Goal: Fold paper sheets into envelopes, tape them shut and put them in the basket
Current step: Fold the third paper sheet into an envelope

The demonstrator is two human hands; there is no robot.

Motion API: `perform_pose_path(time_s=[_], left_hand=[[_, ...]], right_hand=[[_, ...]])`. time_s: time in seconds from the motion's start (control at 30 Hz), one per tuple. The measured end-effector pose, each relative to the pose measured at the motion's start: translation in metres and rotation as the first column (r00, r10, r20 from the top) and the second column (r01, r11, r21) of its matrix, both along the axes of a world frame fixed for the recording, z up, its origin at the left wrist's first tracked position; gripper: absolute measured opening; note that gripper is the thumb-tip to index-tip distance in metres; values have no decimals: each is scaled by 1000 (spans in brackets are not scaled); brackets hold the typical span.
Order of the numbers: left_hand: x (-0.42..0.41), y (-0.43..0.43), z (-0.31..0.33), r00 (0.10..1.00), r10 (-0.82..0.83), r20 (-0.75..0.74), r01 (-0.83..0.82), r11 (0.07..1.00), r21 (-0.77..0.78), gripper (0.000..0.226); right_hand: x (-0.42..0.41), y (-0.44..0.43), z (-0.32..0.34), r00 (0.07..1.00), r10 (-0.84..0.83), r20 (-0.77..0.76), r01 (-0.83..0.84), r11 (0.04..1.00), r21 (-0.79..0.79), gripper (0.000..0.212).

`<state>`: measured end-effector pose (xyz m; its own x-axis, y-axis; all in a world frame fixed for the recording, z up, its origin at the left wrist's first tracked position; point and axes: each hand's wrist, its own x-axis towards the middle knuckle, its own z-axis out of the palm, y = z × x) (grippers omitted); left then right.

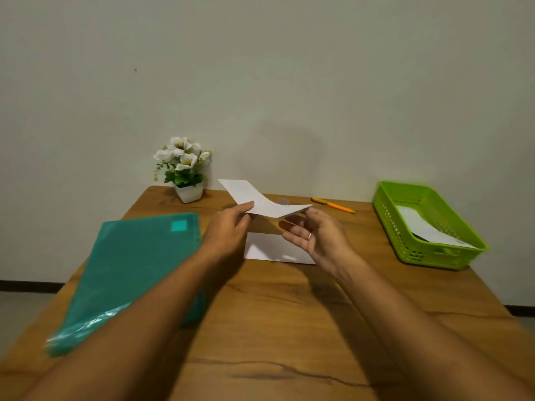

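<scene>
A teal plastic folder [130,270] lies on the wooden tabletop [275,314], left of and nearer than the folded paper sheet [260,201]; its near end is blurred and a forearm covers its right edge. Behind and left of the sheet stands a small white pot of white flowers [185,169]. The left hand [228,230] holds the sheet's left edge in a closed grip, thumb on top and the fingers hidden beneath. The sheet is lifted off the tabletop, bent into a shallow V. Directly below it a second white sheet [269,247] lies flat, partly hidden by both hands. The right hand [321,238] meets the sheet's right corner with its lower fingers loose; whether its grip pinches the paper cannot be told. A small clear object just behind the sheet is too faint to name. Right of the sheet lies an orange pen [333,204]. Far right sits a green basket [389,224] holding white paper [428,230], partly hidden by its wall.
</scene>
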<state>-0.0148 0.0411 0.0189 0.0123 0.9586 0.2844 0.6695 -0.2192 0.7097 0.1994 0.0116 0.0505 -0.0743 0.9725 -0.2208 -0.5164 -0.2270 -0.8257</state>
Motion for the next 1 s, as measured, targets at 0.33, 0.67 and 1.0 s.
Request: perform_pose_path(time_s=[0.33, 0.67, 1.0], left_hand=[[10, 35, -44, 956, 12, -294, -25, 999, -39, 46], [22, 10, -47, 892, -114, -438, 198, 968, 151, 67], [43, 0, -59, 869, -53, -492, 168, 967, 192, 38]], right_hand=[[12, 28, -41, 988, -57, 140, 76, 988, -134, 28], [-12, 47, -54, 942, -8, 335, 75, 979, -189, 25], [-5, 42, -57, 864, 62, 500, 16, 989, -150, 16]])
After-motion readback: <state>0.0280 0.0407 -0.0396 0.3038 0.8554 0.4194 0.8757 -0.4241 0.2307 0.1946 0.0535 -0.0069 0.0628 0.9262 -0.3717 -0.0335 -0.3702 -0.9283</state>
